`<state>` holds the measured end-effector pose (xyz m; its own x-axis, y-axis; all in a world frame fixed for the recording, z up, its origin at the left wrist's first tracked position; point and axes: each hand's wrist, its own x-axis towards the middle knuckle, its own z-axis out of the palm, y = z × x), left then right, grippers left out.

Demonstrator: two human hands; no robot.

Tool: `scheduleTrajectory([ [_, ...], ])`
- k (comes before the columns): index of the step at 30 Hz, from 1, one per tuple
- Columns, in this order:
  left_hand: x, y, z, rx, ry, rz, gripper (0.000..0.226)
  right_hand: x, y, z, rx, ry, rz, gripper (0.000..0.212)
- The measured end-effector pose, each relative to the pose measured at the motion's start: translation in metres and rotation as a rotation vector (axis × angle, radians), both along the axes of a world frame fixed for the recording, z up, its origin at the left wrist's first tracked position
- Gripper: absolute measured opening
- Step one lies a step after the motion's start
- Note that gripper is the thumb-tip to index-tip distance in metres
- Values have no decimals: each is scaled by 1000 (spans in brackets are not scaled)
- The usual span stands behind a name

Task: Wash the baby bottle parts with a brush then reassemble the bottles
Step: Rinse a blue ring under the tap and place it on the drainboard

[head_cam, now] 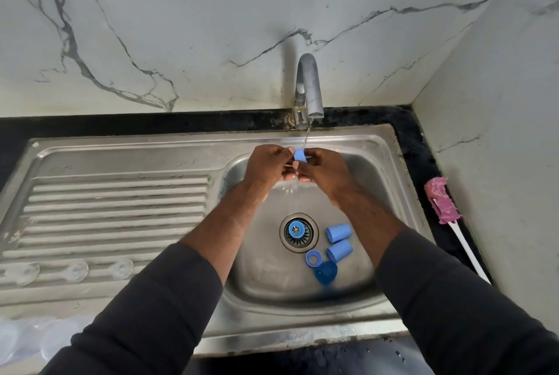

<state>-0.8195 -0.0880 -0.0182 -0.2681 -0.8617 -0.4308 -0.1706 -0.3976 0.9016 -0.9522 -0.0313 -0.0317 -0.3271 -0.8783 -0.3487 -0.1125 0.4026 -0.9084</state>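
Both hands [298,167] pinch blue cap [299,154] under running tap [308,87], over sink [378,145].

1. The stainless steel sink basin [372,163] held two light blue cylindrical plastic caps [338,232] side by side, a flat blue plastic ring [313,257] and a dark blue translucent dome [325,272].
2. A round blue collar [295,229] sat on the metal drain strainer [308,243].
3. The ribbed steel drainboard [121,193] carried three clear silicone teats [74,270] in a row.
4. A pink-headed, white-handled brush [443,201] lay on the black stone counter [417,148].
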Motion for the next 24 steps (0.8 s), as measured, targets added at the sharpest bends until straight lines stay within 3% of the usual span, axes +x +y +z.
scheduleTrajectory([
  [7,32,34,-8,84,2,-65,13,24,36,-2,102,-104,54,38],
  [10,50,51,-16,62,54,-82,5,35,53,2,93,-184,96,32],
  [13,67,66,-17,18,57,-62,11,46,66,11,68,-215,98,34],
  [16,84,81,-12,-106,30,-49,15,63,74,19,36,-36,65,36],
  [19,102,90,-13,-302,-168,-70,22,80,78,17,28,118,123,32],
  [24,135,115,-3,-342,-396,-129,32,100,77,6,3,366,304,33],
])
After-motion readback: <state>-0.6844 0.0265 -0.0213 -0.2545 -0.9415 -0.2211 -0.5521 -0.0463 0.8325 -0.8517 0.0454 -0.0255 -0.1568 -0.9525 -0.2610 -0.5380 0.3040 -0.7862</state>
